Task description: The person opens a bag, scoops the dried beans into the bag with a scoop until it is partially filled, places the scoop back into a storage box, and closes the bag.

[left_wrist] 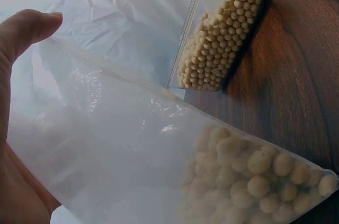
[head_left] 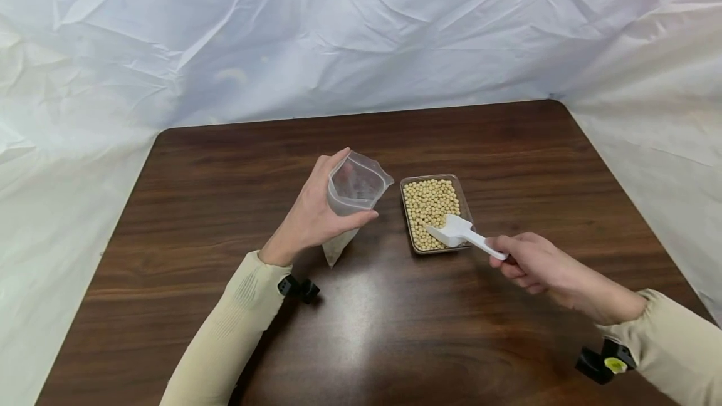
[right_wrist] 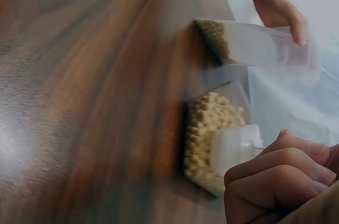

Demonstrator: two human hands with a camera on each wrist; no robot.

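My left hand (head_left: 316,212) grips a clear plastic zip bag (head_left: 352,196) upright on the dark wooden table (head_left: 225,205), mouth open at the top. Pale round beans fill the bag's bottom corner (left_wrist: 254,181). To its right stands a clear rectangular tray (head_left: 431,213) full of the same beans (left_wrist: 222,33). My right hand (head_left: 533,265) holds the handle of a white plastic scoop (head_left: 458,234), whose bowl lies on the beans at the tray's near edge. In the right wrist view the scoop (right_wrist: 233,147) shows beside my curled fingers (right_wrist: 275,173), with the bag (right_wrist: 254,44) beyond.
White crinkled sheeting (head_left: 361,36) hangs behind and beside the table. Black wrist camera mounts (head_left: 299,288) show by both sleeves. Bare tabletop extends to the left and toward me.
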